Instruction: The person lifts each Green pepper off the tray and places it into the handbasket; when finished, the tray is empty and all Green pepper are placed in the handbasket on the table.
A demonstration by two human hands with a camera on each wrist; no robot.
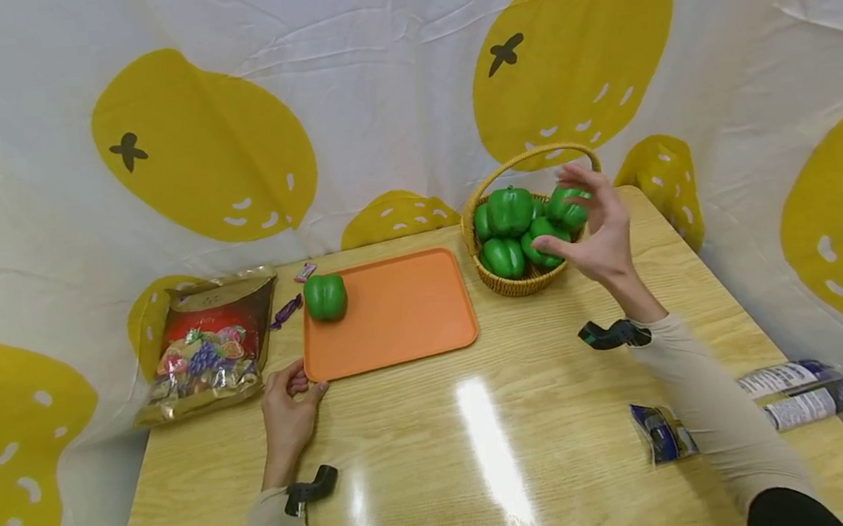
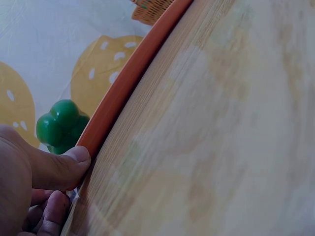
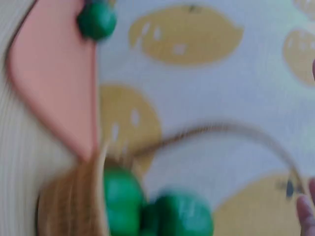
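My left hand (image 1: 289, 414) is at the near left corner of an orange tray (image 1: 418, 305), gripping it with the thumb on the rim and the other fingers curled beside the corner, as the left wrist view shows. One green bell pepper (image 1: 325, 297) sits on the tray's left end. Toward the back right stands a wicker basket (image 1: 517, 286) with a tall handle, filled with several green bell peppers (image 1: 511, 211). Beside and above the basket's right side, my right hand (image 1: 603, 234) has its thumb and fingers spread apart, holding nothing. The right wrist view is blurred.
A gold and red candy bag (image 1: 206, 340) lies left of the tray. Between them are a purple wrapped candy (image 1: 287, 311) and a pink one (image 1: 305, 272). Blue packets, one small (image 1: 662, 432) and one larger (image 1: 805, 392), lie near the right arm. A lemon-print curtain (image 1: 391, 90) hangs behind the table.
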